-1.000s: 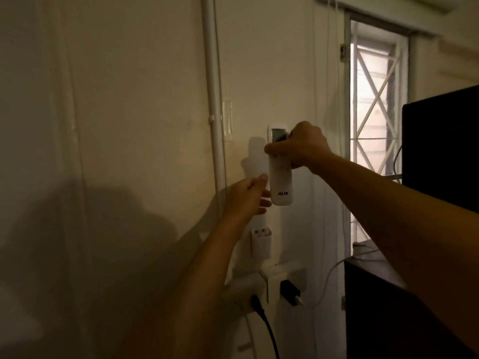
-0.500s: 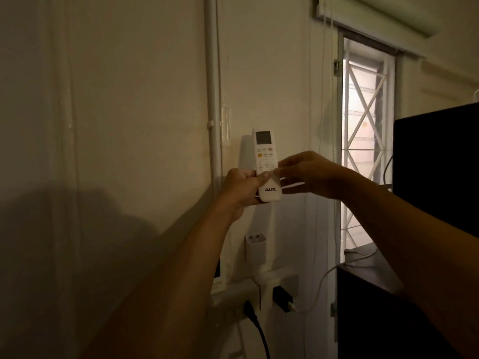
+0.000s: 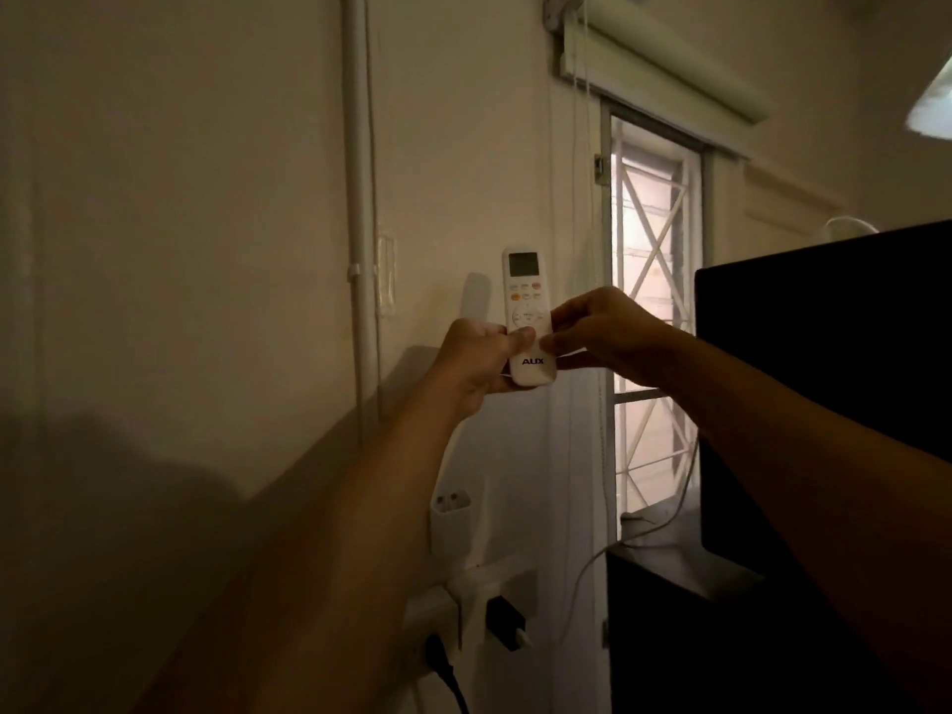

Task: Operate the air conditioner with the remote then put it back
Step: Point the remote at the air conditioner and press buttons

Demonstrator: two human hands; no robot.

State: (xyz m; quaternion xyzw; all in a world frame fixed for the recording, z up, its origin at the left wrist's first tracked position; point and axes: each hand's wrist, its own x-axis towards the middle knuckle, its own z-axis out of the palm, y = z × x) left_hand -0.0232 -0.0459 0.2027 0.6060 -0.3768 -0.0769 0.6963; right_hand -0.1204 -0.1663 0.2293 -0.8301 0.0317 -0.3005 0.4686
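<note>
A white AUX remote (image 3: 524,296) stands upright in front of the wall, its screen and buttons facing me. My left hand (image 3: 476,360) grips its lower part, thumb across the front just above the logo. My right hand (image 3: 605,332) touches the remote's right edge with thumb and fingertips; the fingers curl close together. Below, a small white holder (image 3: 452,517) is fixed to the wall with nothing in it. A pale corner at the top right edge (image 3: 932,103) may be the air conditioner; I cannot tell.
A white pipe (image 3: 358,198) runs down the wall left of the remote. Wall sockets with a black plug (image 3: 507,623) and a cable sit low down. A barred window (image 3: 651,311) and a dark cabinet (image 3: 824,404) fill the right side.
The remote passed from my right hand's grip at its top to my left hand's grip at its bottom. My right hand slid down to the remote's side. The view tilted upward.
</note>
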